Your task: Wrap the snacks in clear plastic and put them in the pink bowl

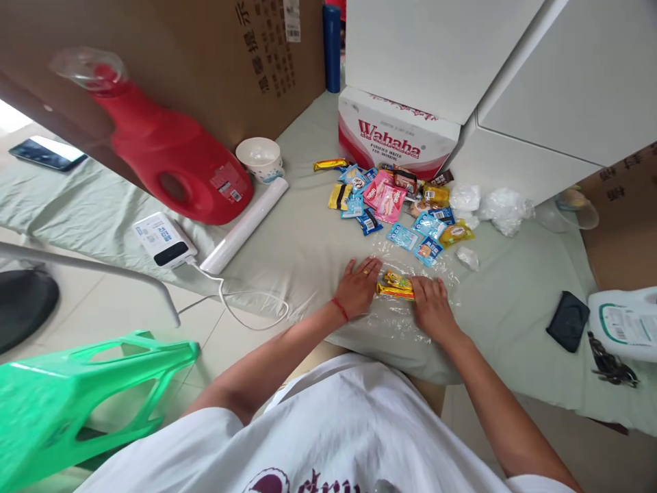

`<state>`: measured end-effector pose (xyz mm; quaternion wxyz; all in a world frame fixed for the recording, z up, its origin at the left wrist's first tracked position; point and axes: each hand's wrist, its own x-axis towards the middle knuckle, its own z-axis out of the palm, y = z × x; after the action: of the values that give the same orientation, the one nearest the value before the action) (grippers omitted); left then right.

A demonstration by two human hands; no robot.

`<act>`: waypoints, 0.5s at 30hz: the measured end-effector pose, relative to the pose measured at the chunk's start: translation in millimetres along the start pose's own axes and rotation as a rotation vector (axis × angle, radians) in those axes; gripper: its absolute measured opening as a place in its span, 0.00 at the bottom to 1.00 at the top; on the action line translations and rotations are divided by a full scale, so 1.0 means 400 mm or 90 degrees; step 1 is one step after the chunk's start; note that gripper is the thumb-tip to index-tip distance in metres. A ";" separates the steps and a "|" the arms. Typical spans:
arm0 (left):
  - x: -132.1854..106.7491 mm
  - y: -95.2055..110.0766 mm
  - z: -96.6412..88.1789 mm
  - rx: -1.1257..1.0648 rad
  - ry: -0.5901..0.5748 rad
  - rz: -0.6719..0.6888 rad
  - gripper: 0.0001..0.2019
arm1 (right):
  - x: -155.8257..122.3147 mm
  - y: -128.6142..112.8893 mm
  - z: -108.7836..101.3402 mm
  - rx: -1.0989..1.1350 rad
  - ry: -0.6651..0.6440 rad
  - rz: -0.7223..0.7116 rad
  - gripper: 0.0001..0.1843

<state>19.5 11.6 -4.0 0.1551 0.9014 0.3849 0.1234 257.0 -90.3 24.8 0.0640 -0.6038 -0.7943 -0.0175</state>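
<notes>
A sheet of clear plastic film [400, 327] lies on the pale green cloth at the front edge, with a few yellow snack packets [395, 291] on it. To their left, my left hand [359, 287], with a red string on the wrist, rests on the film, fingers stretched forward. On the other side my right hand [434, 308] lies with its fingers extended, touching the packets' right end; its thumb is hidden. Just beyond the film is a pile of small wrapped snacks in blue, pink [387, 198] and yellow. Crumpled balls of clear film [506, 211] sit right of the pile.
A Wahaha carton [397, 133] stands behind the snacks. Leftward are a white roll [245, 226], a bowl [259, 159], a red jug [174, 157] and a white power bank [163, 239] with a cable. A dark pouch [567, 320] and white bottle [623, 323] lie right; a green stool [92, 390] stands left.
</notes>
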 end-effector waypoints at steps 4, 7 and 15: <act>-0.007 -0.010 -0.004 0.025 -0.002 -0.019 0.27 | 0.010 -0.004 -0.035 0.084 -0.052 -0.036 0.43; -0.011 -0.009 -0.009 0.041 -0.009 -0.026 0.26 | 0.027 -0.015 -0.042 0.105 -0.053 -0.028 0.43; -0.013 -0.005 -0.010 0.057 -0.020 -0.032 0.26 | 0.043 -0.019 0.025 0.098 -0.054 -0.003 0.31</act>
<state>13.4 9.9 -1.5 0.1238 0.8993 0.4101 0.0883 244.4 -74.8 17.6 0.0764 -0.5956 -0.7966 0.0694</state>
